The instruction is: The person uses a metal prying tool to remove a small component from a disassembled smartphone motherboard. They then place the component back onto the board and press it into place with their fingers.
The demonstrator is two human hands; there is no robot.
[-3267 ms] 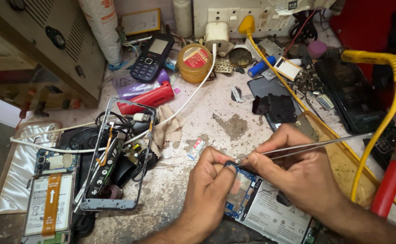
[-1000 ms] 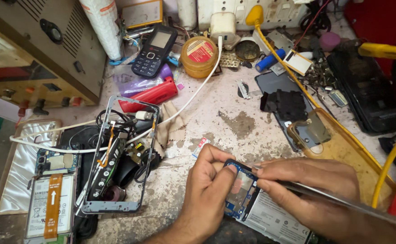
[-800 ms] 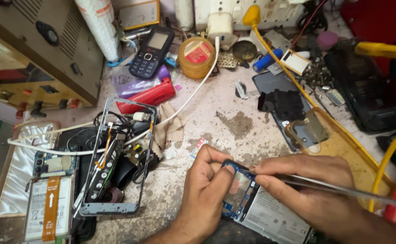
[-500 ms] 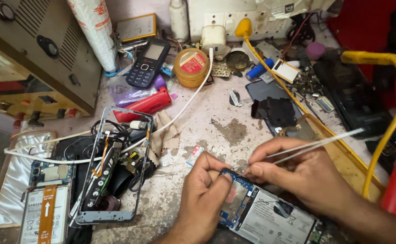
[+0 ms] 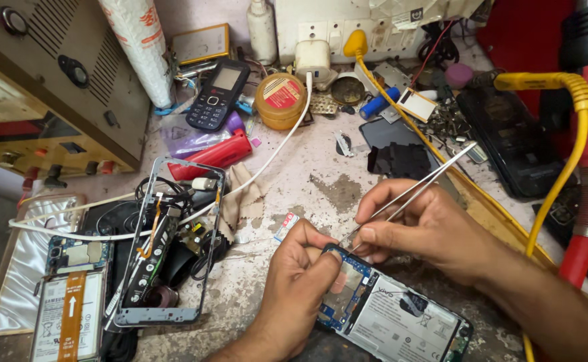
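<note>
Cluttered repair desk [image 5: 374,181]: near its front edge our left hand [image 5: 297,281] pinches the opened phone [image 5: 391,315]; right hand [image 5: 428,224] now grips tweezers [image 5: 408,194] raised again, tips at board.

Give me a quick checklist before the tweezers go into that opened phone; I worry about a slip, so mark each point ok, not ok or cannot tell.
1. Phone steadied: ok. The left hand presses on the top end of the opened phone.
2. Tweezers gripped: ok. The right hand pinches the tweezers near their lower end.
3. Tips on the right spot: cannot tell. The fingers hide the tips.
4. Tips holding a part: cannot tell, same reason.
5. Room around the phone: not ok. A phone frame with tangled wires lies close on the left, and a yellow cable runs past the right forearm.
</note>
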